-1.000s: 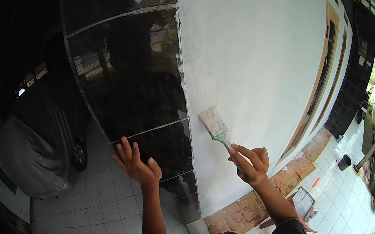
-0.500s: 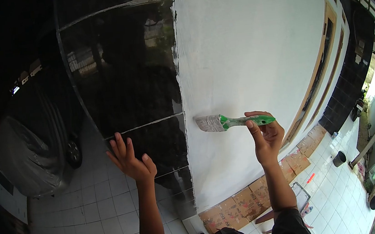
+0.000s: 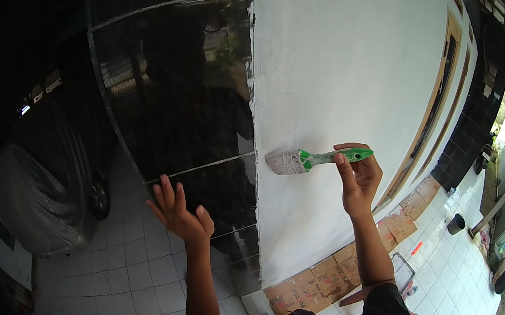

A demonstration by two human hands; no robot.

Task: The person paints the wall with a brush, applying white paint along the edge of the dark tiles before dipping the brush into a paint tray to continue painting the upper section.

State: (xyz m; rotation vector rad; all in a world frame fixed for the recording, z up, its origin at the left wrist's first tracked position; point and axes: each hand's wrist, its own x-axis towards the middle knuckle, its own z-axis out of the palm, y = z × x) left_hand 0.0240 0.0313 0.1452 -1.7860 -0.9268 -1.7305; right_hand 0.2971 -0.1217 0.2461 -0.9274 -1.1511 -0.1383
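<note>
A paintbrush (image 3: 320,158) with a green handle and paint-caked bristles is held in my right hand (image 3: 361,183), the fingers and thumb closed round the handle. Its bristles lie at the white wall (image 3: 342,74), just right of the corner where black tiles begin. My left hand (image 3: 184,217) has its fingers spread and rests near the left edge of the glossy black tiles (image 3: 190,90), around a white grout line. White paint runs unevenly along the tile edge.
Flattened cardboard (image 3: 315,286) lies along the wall's foot. A paint tray (image 3: 403,271), an orange-red tool (image 3: 417,248) and a black bucket (image 3: 456,224) stand on the white tile floor. On the left is a covered vehicle (image 3: 45,204). A wood-framed window (image 3: 437,95) is set at right.
The view has shifted, so the wall corner sits slightly further right. The brush stays near the tile edge in my right hand, and my left hand keeps its place at the tiles.
</note>
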